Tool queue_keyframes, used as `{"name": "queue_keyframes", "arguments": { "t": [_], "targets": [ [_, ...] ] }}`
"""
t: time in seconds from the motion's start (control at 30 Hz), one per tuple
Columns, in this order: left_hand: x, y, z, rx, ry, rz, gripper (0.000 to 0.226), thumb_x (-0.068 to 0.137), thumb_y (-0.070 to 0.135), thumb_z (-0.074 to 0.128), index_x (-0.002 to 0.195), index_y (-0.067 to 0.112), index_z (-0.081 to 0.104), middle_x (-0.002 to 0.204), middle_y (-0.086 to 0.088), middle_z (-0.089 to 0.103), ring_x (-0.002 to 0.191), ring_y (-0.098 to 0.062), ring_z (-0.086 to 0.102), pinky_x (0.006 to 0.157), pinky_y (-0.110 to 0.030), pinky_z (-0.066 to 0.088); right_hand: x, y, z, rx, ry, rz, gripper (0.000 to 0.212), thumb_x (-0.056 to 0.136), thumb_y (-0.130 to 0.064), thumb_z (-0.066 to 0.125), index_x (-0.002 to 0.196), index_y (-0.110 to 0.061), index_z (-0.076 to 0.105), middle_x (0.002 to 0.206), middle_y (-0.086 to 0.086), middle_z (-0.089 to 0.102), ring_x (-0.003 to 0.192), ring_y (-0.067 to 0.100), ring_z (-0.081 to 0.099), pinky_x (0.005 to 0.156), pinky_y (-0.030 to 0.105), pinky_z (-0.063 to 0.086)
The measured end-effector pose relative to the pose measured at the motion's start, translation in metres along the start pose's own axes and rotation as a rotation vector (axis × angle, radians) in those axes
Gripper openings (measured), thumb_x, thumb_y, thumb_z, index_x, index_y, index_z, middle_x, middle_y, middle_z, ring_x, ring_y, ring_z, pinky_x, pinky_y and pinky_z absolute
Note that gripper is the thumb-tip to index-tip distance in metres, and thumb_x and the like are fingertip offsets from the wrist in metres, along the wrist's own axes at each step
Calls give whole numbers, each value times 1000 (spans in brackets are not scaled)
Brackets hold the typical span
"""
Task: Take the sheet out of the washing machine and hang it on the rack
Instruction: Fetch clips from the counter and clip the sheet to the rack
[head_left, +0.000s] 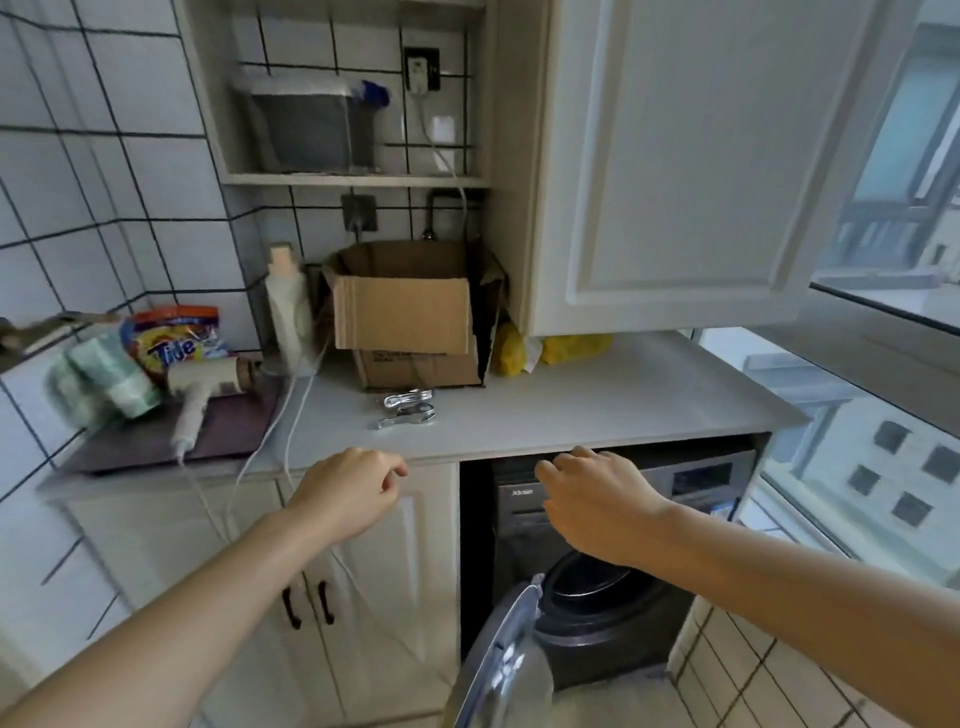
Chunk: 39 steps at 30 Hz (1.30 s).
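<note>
A white cupboard door (691, 156) hangs high above the right hand (597, 506), and the pale tabletop (597, 395) runs just beyond both hands. Directly below the right hand stands the dark washing machine (623, 618), set under the tabletop, its round door (498, 670) swung open toward the camera; the drum opening looks dark and the sheet cannot be made out inside it. Below the left hand (350, 493) are white cabinet doors (291, 597) with two dark handles. Beyond the left hand, on the tabletop, sits an open cardboard box (410, 317), with a yellow bag (571, 347) to its right under the cupboard. Up and to the left of the left hand lie a pack of green paper rolls (98, 384), a Tide detergent bag (174, 338), a white hair dryer (208, 387) on a dark mat (218, 436), and a pale bottle (288, 306). Between the box and the hands lie two metal clips (408, 409). The left hand hovers in front of the tabletop edge with fingers loosely curled and holding nothing. The right hand reaches forward above the machine's open door, fingers loosely bent near the tabletop edge, holding nothing.
</note>
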<state>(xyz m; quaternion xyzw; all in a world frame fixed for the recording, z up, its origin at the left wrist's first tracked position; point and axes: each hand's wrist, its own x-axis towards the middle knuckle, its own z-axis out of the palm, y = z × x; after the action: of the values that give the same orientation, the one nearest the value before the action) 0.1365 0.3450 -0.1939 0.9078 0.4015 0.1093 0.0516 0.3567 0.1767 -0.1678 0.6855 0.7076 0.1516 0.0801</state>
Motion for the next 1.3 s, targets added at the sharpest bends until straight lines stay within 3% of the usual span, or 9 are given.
{"name": "queue_keyframes", "arguments": {
  "t": [0.2,0.43,0.77,1.0,1.17,1.3],
  "targets": [
    [39,-86,13,-50,-31,-50,27,89,28,51,111,30,67,108,5,70,100,-18,63,84,-33,51,90,-36,20,71,-29,31,29,96,-28,40,119,-11,47,117,7,58,107,27,53,83,37,44],
    [103,-150,39,-113,-65,-41,32,91,26,52,121,21,60,127,1,59,118,-20,53,95,-35,45,182,-53,54,105,-64,20,27,97,-28,39,116,-10,48,113,7,56,102,25,53,78,34,44],
    [190,-163,84,-227,32,-129,39,92,27,53,129,16,53,133,-3,53,125,-24,44,99,-40,42,295,-40,105,159,-14,-15,41,97,-31,41,131,-9,44,131,10,48,115,28,47,88,37,46],
    [246,-157,114,-276,64,-161,43,93,33,54,133,17,49,135,-3,53,128,-23,41,100,-39,42,347,-25,147,278,-4,-10,46,96,-34,46,136,-11,42,139,9,43,128,29,39,101,39,40],
    [267,-152,136,-284,96,-171,43,93,37,54,130,14,51,132,-6,55,126,-26,41,97,-38,41,361,-22,168,341,41,-11,40,92,-34,55,126,-12,54,124,8,57,115,29,53,93,40,44],
    [275,-150,152,-315,102,-192,34,93,32,56,117,8,55,121,-11,59,119,-30,44,93,-40,41,365,-19,180,321,52,5,34,80,-35,71,106,-14,66,103,6,66,91,28,64,71,39,53]
  ]
}}
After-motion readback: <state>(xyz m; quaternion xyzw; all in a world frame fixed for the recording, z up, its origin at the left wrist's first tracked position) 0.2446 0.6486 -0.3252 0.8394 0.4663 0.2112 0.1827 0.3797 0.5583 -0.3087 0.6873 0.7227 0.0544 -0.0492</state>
